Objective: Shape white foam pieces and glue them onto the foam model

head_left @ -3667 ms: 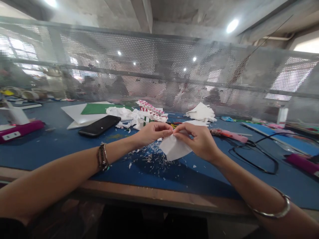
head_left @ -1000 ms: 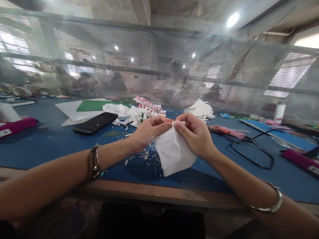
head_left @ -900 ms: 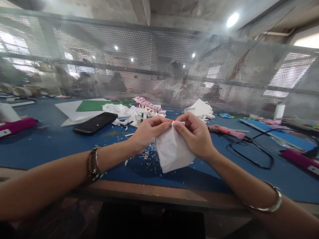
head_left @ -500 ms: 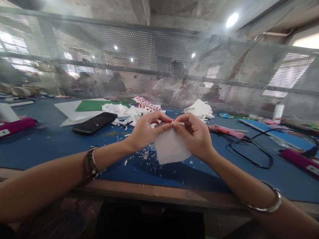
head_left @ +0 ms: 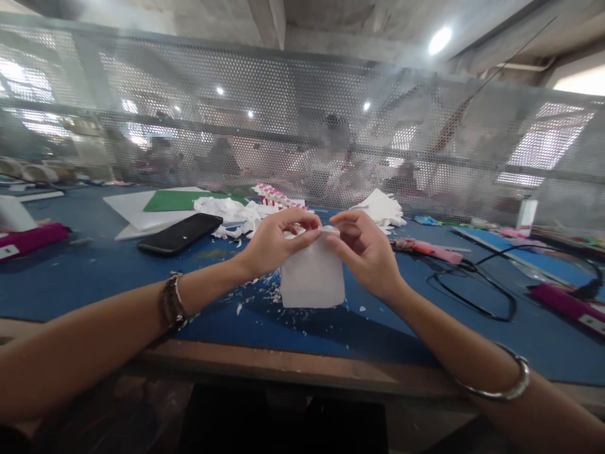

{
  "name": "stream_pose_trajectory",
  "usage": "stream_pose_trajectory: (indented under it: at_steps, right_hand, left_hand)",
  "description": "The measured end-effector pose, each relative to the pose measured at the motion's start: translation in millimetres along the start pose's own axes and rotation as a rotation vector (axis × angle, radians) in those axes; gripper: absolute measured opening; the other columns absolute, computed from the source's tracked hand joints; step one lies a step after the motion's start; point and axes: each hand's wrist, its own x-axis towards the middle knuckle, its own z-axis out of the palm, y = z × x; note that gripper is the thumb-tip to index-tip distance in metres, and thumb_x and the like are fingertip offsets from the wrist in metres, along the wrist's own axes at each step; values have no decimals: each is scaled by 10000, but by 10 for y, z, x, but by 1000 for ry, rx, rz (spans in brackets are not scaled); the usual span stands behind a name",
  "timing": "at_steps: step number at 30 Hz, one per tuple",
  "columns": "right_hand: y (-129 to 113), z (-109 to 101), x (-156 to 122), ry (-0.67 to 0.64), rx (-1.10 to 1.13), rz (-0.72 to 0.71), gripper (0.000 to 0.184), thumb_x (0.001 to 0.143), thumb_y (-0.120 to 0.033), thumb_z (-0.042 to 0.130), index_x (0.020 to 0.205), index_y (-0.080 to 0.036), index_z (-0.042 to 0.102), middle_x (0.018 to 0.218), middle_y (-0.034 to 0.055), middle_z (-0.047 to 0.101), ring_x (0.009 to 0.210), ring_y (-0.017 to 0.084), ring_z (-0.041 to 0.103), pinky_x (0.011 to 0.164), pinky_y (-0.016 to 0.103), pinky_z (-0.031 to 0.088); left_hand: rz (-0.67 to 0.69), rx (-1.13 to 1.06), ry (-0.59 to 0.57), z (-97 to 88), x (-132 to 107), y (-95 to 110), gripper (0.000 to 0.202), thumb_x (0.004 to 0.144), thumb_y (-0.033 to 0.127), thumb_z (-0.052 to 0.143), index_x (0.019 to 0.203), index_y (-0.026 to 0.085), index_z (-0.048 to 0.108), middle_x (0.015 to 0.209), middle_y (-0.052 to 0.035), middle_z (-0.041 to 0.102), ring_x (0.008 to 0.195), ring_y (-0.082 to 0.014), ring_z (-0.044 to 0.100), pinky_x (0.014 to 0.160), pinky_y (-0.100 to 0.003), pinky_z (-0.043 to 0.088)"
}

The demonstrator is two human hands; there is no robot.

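Note:
Above the blue table (head_left: 85,277) I hold a small white sheet (head_left: 312,279) by its top edge. My left hand (head_left: 273,243) pinches the edge from the left, fingers closed on it. My right hand (head_left: 365,252) pinches the same edge from the right. The sheet hangs down between both hands, roughly square. White paper scraps (head_left: 265,296) lie scattered on the table just below it.
A black phone (head_left: 180,233) lies to the left, near white and green sheets (head_left: 155,205). Crumpled white paper and a pink-and-white piece (head_left: 276,198) sit behind my hands. A black cable (head_left: 477,290) and a pink tool (head_left: 430,251) lie to the right. A perforated metal screen (head_left: 302,126) backs the table.
The sheet has turned from a tilted, pointed shape to hanging square and flat. Both hands rose slightly and shifted their pinch along the top edge.

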Motion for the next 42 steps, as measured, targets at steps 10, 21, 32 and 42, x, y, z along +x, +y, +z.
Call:
stream_pose_trajectory:
  at_steps: [10, 21, 32, 42]
  right_hand:
    - [3, 33, -2, -183, 392, 203, 313, 800, -415, 344, 928, -191, 522, 929, 48, 586, 881, 167, 542, 740, 307, 440]
    - [-101, 69, -4, -289, 494, 172, 134, 684, -285, 592, 775, -192, 562, 719, -34, 557, 600, 63, 482, 589, 201, 399]
    - [-196, 25, -17, -217, 500, 403, 243, 548, -349, 671, 655, -164, 557, 544, -60, 452, 470, 45, 354, 421, 184, 263]
    - [38, -33, 28, 92, 222, 131, 198, 742, -373, 409, 800, -198, 481, 744, 0, 473, 699, 110, 467, 657, 262, 403]
  left_hand:
    - [-262, -545, -90, 48, -37, 67, 123, 668, 283, 600, 705, 167, 616, 773, 5, 560, 638, -78, 496, 521, -169, 373]
    - [-217, -593, -132, 45, -38, 31, 77, 640, 260, 635, 680, 203, 666, 1029, -15, 536, 950, -161, 484, 737, -240, 392]
    - [-266, -683, -118, 44, -24, -1, 117, 634, 278, 647, 679, 171, 627, 656, 27, 559, 658, -87, 496, 657, -217, 371]
    - [-153, -197, 3, -39, 27, -24, 135, 674, 290, 579, 716, 165, 610, 754, -11, 620, 700, -115, 525, 649, -240, 400]
